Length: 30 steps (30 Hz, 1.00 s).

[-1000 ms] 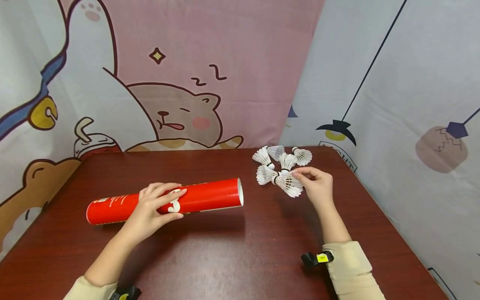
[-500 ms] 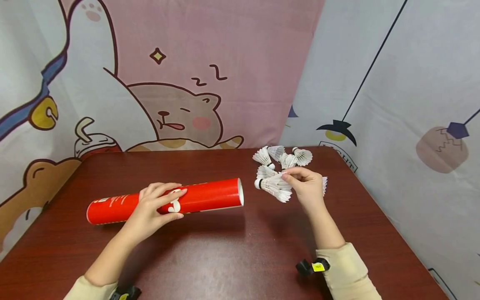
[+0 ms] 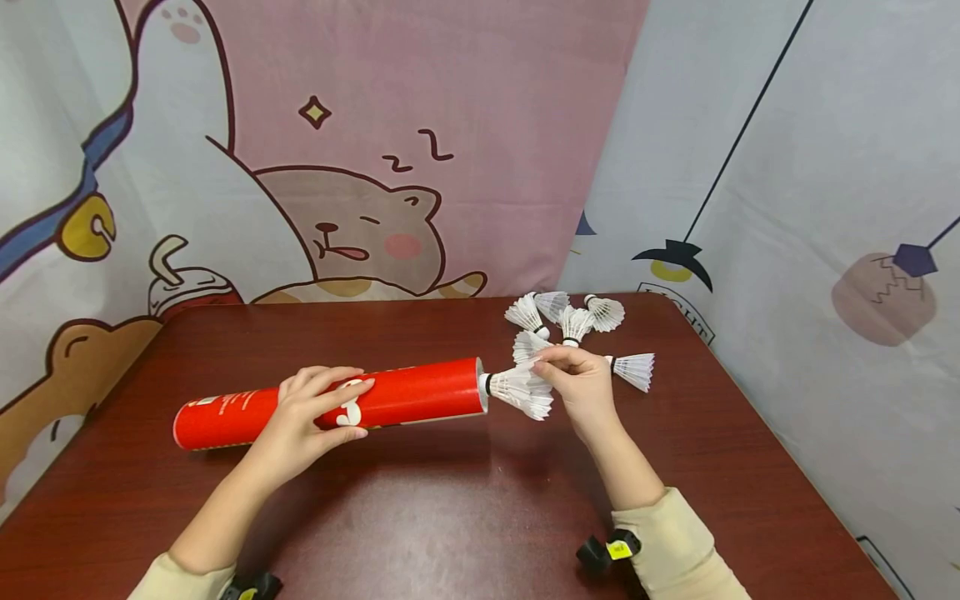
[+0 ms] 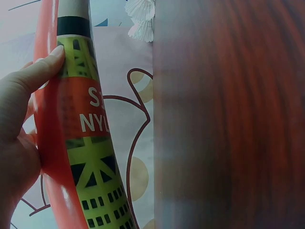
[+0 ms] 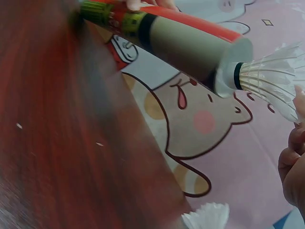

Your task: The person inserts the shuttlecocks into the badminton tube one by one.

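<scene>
My left hand (image 3: 303, 417) grips a red shuttlecock tube (image 3: 427, 390) around its middle, fingers over the top and thumb on the near side. The tube's mouth faces right, raised a little above the table. In the left wrist view the tube (image 4: 90, 107) shows a green patterned band with lettering. Between thumb and fingers my right hand (image 3: 583, 390) pinches a white feather shuttlecock (image 3: 521, 390) by its skirt. Its base is just inside the tube's mouth; in the right wrist view the shuttlecock's dark band (image 5: 238, 76) sits right at the rim.
Several more shuttlecocks (image 3: 576, 323) lie in a loose group at the back right of the brown table (image 3: 420, 517). One shuttlecock (image 3: 634, 371) lies apart, just right of my right hand. A printed cartoon curtain (image 3: 480, 167) hangs behind the table.
My right hand has carried the shuttlecock left from the group to the tube's mouth, uncovering another shuttlecock on the right. The left hand and the tube have stayed in place.
</scene>
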Each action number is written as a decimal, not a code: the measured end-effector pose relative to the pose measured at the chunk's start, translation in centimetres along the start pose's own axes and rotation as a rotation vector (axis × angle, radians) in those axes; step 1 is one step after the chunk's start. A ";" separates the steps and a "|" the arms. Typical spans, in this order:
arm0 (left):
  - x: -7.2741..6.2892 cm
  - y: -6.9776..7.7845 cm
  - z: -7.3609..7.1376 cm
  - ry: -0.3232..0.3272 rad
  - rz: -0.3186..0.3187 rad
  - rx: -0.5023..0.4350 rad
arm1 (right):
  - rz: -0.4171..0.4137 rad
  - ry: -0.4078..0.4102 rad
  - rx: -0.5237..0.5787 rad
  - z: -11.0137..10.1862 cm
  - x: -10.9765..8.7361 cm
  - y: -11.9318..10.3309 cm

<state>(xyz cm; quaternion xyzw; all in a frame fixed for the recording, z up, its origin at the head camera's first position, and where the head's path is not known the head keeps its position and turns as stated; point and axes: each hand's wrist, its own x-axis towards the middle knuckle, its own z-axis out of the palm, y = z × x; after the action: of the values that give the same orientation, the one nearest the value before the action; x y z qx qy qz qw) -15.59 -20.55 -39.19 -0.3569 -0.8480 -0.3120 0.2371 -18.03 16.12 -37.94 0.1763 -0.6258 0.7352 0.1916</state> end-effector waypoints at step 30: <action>0.0 0.2 0.5 -0.029 0.013 -0.021 | 0.099 0.001 -0.171 3.9 -2.1 2.3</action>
<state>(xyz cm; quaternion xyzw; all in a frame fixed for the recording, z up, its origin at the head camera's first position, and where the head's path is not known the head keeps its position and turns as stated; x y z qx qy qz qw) -15.49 -20.09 -39.44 -0.3693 -0.8456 -0.3142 0.2232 -17.34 11.84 -40.34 0.1279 -0.6943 0.6876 0.1697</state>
